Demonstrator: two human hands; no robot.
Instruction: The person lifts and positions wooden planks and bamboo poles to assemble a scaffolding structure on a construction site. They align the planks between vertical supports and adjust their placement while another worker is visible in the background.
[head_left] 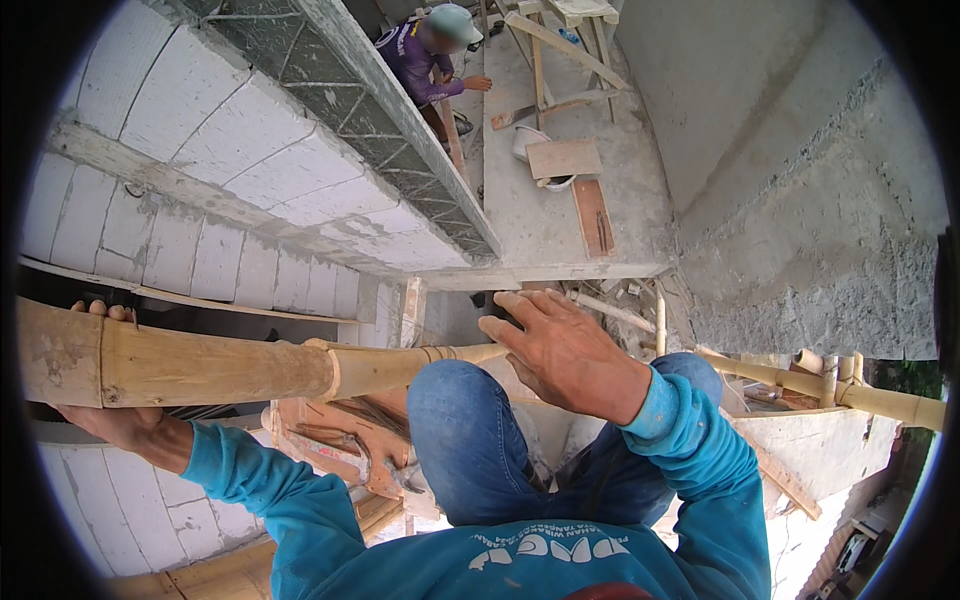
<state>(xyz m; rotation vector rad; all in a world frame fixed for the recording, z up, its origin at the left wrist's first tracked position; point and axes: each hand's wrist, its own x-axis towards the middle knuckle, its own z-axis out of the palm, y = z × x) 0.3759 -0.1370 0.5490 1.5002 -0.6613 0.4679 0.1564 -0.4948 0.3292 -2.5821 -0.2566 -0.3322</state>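
A thick bamboo pole (220,368) runs level from the left rim toward my knees, its far end passing behind my left knee and narrowing near my right hand. My left hand (135,428) grips the thick end, with fingertips showing over its top and the palm below it. My right hand (570,355) is raised above my knees with its fingers stretched out, holding nothing. It is nearest to the thin end of the pole, and whether it touches the pole cannot be told. Both my arms wear teal sleeves.
Below, a co-worker in a purple shirt (410,65) crouches on a concrete floor (510,220) near a wooden sawhorse (545,70), a board-covered bucket (528,140) and planks. A white block wall (250,150) stands left, a grey wall (780,180) right. Another bamboo pole (890,402) lies at right.
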